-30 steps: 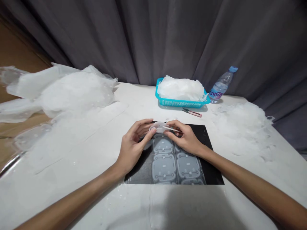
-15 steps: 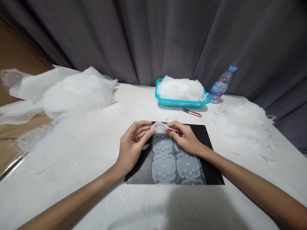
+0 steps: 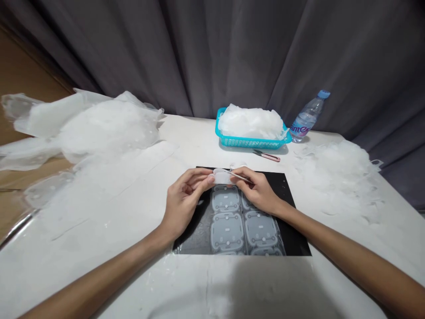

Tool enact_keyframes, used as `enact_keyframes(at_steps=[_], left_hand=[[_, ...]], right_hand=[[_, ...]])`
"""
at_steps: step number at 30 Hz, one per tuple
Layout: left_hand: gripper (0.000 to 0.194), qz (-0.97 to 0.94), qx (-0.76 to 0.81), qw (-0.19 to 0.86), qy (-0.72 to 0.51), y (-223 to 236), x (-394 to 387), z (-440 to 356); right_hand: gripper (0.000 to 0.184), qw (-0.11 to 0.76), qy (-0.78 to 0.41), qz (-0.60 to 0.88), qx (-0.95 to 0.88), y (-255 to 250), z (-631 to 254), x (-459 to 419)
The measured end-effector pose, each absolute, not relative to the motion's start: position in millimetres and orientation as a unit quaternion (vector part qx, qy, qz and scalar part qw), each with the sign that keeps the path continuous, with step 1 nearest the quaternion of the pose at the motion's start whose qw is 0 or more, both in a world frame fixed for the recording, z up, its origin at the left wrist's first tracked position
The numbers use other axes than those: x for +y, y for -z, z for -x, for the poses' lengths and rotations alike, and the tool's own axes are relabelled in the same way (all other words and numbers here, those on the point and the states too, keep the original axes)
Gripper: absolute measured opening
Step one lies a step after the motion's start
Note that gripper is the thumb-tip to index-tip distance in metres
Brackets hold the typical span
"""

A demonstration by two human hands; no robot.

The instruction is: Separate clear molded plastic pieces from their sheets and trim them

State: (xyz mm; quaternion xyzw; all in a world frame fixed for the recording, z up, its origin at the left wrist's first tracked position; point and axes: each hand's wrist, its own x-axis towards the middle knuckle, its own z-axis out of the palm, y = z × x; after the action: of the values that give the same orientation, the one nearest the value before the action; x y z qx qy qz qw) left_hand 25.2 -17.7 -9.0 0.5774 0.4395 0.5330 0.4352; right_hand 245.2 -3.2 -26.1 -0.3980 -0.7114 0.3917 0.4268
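Observation:
Between thumb and fingers, my left hand (image 3: 187,199) pinches a small translucent white piece (image 3: 222,177), which looks like soft plastic or silicone. A thin, pale stick-like tool (image 3: 241,177) lies in the closed fingers of my right hand (image 3: 257,188); its tip meets the right side of the piece. Both hands are above a black mat (image 3: 199,235). On that mat lie several greyish translucent rounded-square parts (image 3: 227,232) in rows under clear film, with the upper ones partly covered by my right hand.
Behind the mat are pink-handled thread snips (image 3: 270,157) and a blue basket (image 3: 254,144) heaped with white translucent pieces. A water bottle (image 3: 303,122) stands beside it. Piles of translucent pieces lie at left (image 3: 109,126) and right (image 3: 341,173) on the white table (image 3: 199,288). A grey curtain hangs behind.
The translucent piece has turned between my fingers, so its flat face now shows more. My right hand's tool has shifted slightly along its edge. Both hands stay over the mat.

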Motion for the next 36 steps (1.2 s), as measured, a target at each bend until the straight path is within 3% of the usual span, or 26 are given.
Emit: enact_keyframes(at_steps=[10,19,26,36], left_hand=[[0.030,-0.534,0.434,0.478,-0.545,11.2,-14.0,-26.5],[0.028,-0.532,0.419,0.501,-0.540,9.0,-15.5,-26.1],[0.023,-0.636,0.437,0.427,-0.471,8.8,-16.9,-22.5],[0.022,-0.634,0.433,0.460,-0.445,5.1,-19.9,-23.7]], right_hand=[[0.032,0.443,-0.399,0.396,-0.698,22.8,-246.5,-7.4],[0.019,0.477,-0.387,0.374,-0.695,25.2,-247.0,-5.7],[0.028,0.504,-0.355,0.358,-0.701,24.3,-245.7,-8.6],[0.045,0.515,-0.332,0.336,-0.715,24.9,-248.1,-8.7]])
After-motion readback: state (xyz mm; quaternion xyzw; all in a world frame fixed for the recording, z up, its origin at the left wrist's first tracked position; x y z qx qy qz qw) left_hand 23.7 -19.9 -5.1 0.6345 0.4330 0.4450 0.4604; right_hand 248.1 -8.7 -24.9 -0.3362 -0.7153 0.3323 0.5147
